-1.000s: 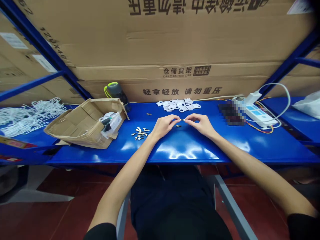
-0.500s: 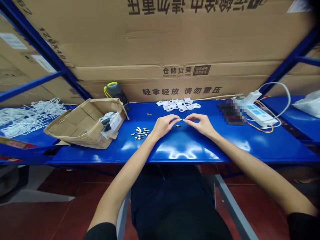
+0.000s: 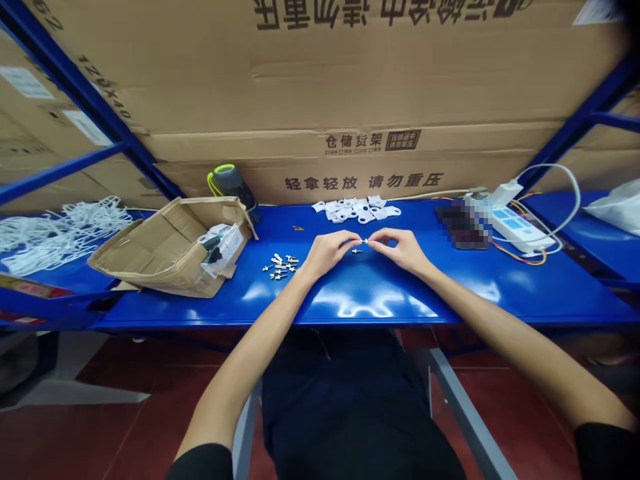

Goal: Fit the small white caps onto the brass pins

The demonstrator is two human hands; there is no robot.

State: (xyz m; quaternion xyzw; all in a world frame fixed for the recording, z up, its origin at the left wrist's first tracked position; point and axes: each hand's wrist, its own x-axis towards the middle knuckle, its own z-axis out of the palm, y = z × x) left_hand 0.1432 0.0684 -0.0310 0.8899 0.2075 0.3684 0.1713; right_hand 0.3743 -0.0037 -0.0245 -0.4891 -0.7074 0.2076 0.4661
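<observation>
My left hand (image 3: 327,251) and my right hand (image 3: 400,248) meet over the blue shelf (image 3: 380,293), both pinched on one small metal screw (image 3: 363,241) held between their fingertips. Another small screw (image 3: 357,251) lies on the shelf just below it. A cluster of several similar screws (image 3: 281,265) lies to the left of my left hand. Behind my hands sits a pile of white plastic clips (image 3: 357,209).
An open cardboard box (image 3: 173,243) with parts inside sits at the left, a dark bottle (image 3: 234,185) behind it. White cords (image 3: 55,230) are piled far left. A power strip (image 3: 515,227) with cables lies at the right. Large cartons (image 3: 325,87) form the back wall.
</observation>
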